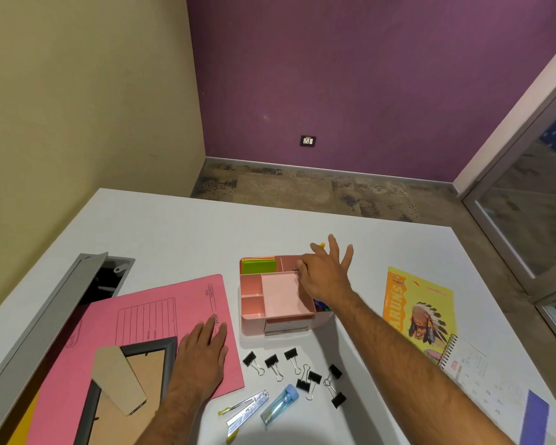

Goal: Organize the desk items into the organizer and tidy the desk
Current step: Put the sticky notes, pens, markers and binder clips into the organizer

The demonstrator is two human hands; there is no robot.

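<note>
Reaching right hand over organizer rim, left hand flat on folder

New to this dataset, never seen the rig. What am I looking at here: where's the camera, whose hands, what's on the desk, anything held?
There is no machine: a person works with bare hands, and the single picture comes from a wide-angle camera on their head, looking forward and down.

The left hand rests flat on a pink folder, which also bears a picture frame lying face down. The right hand reaches over the pink organizer, fingers spread; whether it pinches something small is hard to tell.

On the white desk: green sticky notes already in the organizer, black binder clips, a stapler, a blue lighter-like item, a yellow book and a spiral calendar.
</note>
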